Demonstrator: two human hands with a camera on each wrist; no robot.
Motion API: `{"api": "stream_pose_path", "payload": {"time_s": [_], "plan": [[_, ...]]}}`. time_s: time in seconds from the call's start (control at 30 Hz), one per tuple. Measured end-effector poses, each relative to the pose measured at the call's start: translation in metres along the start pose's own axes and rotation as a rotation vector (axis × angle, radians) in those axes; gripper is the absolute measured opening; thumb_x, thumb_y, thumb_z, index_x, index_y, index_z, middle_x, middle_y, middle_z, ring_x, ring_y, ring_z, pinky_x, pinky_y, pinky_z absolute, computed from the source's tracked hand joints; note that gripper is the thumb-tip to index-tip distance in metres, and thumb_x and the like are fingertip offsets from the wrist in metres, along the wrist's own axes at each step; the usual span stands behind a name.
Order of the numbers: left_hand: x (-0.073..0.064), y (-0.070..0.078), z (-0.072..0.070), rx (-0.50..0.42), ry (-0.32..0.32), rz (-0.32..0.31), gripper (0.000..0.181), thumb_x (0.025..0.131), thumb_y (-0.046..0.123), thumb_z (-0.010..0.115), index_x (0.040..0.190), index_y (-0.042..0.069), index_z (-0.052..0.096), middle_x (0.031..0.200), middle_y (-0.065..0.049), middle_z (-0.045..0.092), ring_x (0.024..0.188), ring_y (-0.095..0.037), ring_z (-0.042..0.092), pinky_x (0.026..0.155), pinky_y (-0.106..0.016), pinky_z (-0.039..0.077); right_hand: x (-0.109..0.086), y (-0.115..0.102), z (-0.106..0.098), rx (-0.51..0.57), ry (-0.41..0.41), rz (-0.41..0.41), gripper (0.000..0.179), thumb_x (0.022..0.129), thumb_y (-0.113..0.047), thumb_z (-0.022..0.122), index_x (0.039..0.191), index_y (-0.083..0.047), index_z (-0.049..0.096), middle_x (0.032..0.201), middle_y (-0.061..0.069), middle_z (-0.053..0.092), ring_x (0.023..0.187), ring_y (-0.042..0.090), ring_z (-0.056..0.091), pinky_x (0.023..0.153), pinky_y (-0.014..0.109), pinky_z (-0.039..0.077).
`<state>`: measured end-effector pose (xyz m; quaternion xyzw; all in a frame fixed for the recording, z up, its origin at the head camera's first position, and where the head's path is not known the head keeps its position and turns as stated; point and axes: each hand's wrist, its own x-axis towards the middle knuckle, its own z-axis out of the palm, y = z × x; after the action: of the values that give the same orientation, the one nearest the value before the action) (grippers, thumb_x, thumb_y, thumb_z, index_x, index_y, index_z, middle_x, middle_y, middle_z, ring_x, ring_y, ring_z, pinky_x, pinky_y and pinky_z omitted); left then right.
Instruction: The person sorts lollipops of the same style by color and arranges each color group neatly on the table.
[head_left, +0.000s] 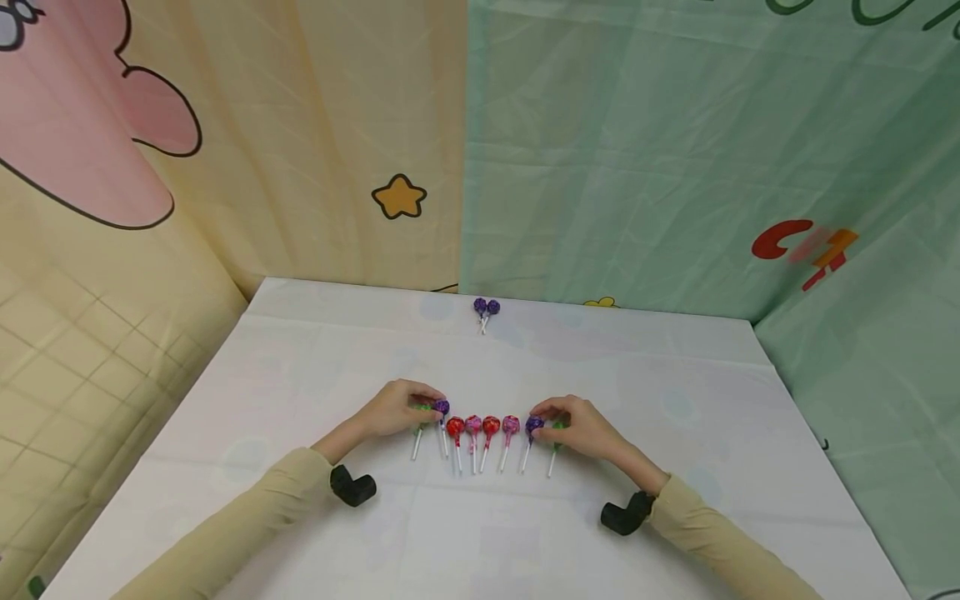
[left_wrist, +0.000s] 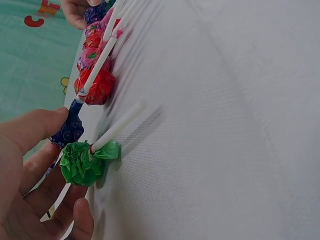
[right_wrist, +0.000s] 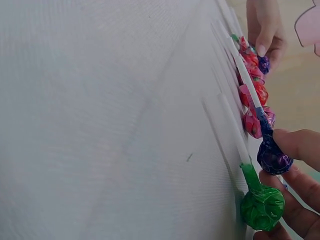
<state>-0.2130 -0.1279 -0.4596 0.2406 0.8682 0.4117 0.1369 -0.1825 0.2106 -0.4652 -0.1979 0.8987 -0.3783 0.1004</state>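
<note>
My left hand (head_left: 400, 408) pinches the head of a purple lollipop (left_wrist: 68, 131) between thumb and finger. Just beside that hand lies a green lollipop (left_wrist: 82, 164). On the other side my right hand (head_left: 581, 427) pinches a second purple lollipop (right_wrist: 274, 156), with another green lollipop (right_wrist: 262, 207) under its fingers on the cloth. Between the hands, red lollipops (head_left: 455, 427) and pink lollipops (head_left: 511, 425) alternate in a row, sticks toward me.
Two more purple lollipops (head_left: 492, 307) lie with crossed sticks near the far edge of the white-covered table (head_left: 480, 533). Behind the table hang a yellow curtain (head_left: 337, 125) and a green curtain (head_left: 637, 150). Black wrist mounts (head_left: 352, 486) are on both wrists.
</note>
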Motion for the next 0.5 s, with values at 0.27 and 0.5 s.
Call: {"api": "stream_pose_path", "payload": {"time_s": [0.27, 0.5], "plan": [[0.001, 0.008, -0.007, 0.02, 0.004, -0.002, 0.032, 0.086, 0.023, 0.072, 0.114, 0.006, 0.07, 0.104, -0.005, 0.071, 0.091, -0.013, 0.06, 0.079, -0.028, 0.048, -0.001, 0.001, -0.005, 0.019, 0.024, -0.012, 0.03, 0.085, -0.03, 0.073, 0.11, -0.013, 0.07, 0.102, 0.0, 0.068, 0.094, 0.015, 0.058, 0.082, 0.027, 0.049], [0.009, 0.014, -0.009, 0.008, 0.01, 0.004, 0.032, 0.086, 0.024, 0.072, 0.113, 0.008, 0.07, 0.102, -0.004, 0.071, 0.091, -0.015, 0.058, 0.073, -0.024, 0.046, 0.005, 0.001, -0.011, 0.028, 0.059, 0.015, 0.029, 0.086, -0.026, 0.072, 0.112, -0.013, 0.069, 0.107, 0.001, 0.069, 0.098, 0.017, 0.059, 0.088, 0.037, 0.048]]}}
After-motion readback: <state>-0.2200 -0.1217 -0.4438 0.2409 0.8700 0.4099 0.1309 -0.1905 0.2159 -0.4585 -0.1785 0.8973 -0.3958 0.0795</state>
